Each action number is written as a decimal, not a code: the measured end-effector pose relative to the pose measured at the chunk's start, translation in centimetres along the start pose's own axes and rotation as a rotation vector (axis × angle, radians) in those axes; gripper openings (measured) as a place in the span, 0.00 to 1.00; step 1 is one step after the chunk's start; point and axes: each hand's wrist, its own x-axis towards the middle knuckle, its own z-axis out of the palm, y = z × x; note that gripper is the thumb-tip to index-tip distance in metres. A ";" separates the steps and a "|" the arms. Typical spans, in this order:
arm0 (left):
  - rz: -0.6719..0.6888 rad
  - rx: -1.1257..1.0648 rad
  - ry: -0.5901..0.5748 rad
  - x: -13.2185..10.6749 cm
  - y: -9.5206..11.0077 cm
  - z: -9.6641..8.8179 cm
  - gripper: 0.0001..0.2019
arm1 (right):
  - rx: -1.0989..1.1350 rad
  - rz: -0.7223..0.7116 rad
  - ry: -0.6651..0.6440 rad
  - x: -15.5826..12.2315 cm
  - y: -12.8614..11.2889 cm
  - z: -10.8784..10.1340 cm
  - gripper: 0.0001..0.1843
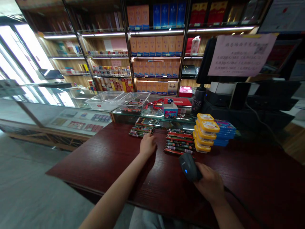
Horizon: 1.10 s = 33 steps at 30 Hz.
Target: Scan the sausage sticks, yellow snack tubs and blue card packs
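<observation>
**Q: What bounds the work area in this view?**
A: I see a dark red wooden bench (247, 178), its near edge running below both forearms and its left corner above a grey floor (30, 184). A broad stretch of wood lies right of the right hand (210, 186). Less room lies ahead, where goods line the back of the bench beside a glass display case (76, 119).

**Q: What do the hands hold or touch?**
A: The right hand wraps closed around a black handheld barcode scanner (190, 166), which shows a small blue light, just in front of the right pile of wrapped sticks (179, 142). A thin dark cable (240, 206) runs across the bench near that hand. The left hand (148, 145) rests on the bench, fingers together and curled, their tips at the near end of the left pile of wrapped sticks (142, 128). I cannot tell whether they pinch anything.

**Q: What is the count?**
A: I count two hands, one scanner and two piles of slim red-and-green packs; the packs in each pile are too overlapped to number. Right of them stand five yellow-lidded tubs (206, 132) and a stack of blue packs (224, 133). Behind lie two clear plastic trays (133, 101).
</observation>
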 end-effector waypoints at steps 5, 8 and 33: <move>0.203 -0.205 -0.102 -2.4 4.7 2.3 0.08 | -0.027 -0.010 0.001 -0.1 0.2 -0.2 0.12; 0.204 -0.237 -0.074 -3.4 5.2 2.9 0.06 | -0.023 -0.029 -0.006 -0.2 0.4 -0.3 0.12; 0.063 -0.249 0.129 -4.0 4.0 3.1 0.09 | 0.015 0.023 0.017 -0.1 0.1 -1.0 0.15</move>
